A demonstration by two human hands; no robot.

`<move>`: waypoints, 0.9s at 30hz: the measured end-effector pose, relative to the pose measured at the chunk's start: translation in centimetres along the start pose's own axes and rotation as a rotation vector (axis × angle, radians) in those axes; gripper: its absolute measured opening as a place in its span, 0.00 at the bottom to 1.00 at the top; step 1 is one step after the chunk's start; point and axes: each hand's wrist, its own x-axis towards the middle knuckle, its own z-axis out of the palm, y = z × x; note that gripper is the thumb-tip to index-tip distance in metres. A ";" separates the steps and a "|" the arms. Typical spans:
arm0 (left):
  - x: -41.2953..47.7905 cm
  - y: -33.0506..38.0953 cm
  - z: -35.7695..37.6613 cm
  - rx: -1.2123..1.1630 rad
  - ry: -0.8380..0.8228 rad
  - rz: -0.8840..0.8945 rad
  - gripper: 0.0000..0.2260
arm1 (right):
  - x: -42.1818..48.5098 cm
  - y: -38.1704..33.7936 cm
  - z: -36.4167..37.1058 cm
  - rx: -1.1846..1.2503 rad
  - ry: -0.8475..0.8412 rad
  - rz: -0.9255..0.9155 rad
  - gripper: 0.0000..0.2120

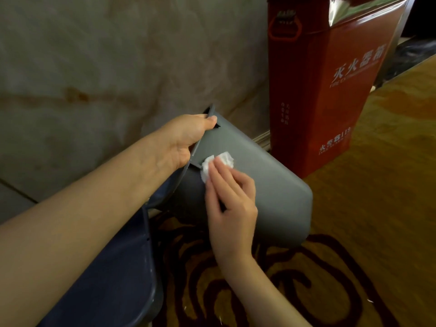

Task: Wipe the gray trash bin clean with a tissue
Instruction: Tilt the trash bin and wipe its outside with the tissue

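The gray trash bin [266, 185] is tipped on its side above the carpet, its bottom pointing right and its open rim toward me at the left. My left hand [188, 138] grips that rim near its upper corner. A crumpled white tissue [218, 162] lies against the bin's outer wall just below the rim. My right hand [230, 201] presses it there with flat, extended fingers, which cover the tissue's lower part.
A red fire extinguisher box [330, 86] with white lettering stands close behind the bin on the right. A marbled beige wall [106, 67] fills the left. A dark blue chair seat [118, 279] sits under my left forearm. Patterned gold and maroon carpet [354, 256] covers the floor.
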 end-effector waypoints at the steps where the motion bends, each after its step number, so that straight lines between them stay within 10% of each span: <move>1: 0.0 0.0 0.0 0.001 -0.004 -0.004 0.13 | -0.8 0.4 0.0 -0.006 0.017 -0.032 0.15; 8: 0.3 0.5 -0.4 -0.028 0.021 -0.058 0.12 | -5.6 8.3 -4.3 -0.152 0.142 -0.019 0.13; 15: 0.6 0.4 -0.3 -0.022 0.000 -0.042 0.14 | -4.9 10.2 -6.6 -0.207 0.284 0.370 0.17; 22: 0.7 0.2 0.4 0.005 0.015 -0.013 0.14 | 0.0 2.3 -1.1 -0.036 0.051 -0.030 0.15; 27: 1.1 0.4 0.1 -0.005 -0.003 -0.054 0.07 | 3.4 4.9 -1.9 -0.083 0.010 0.097 0.14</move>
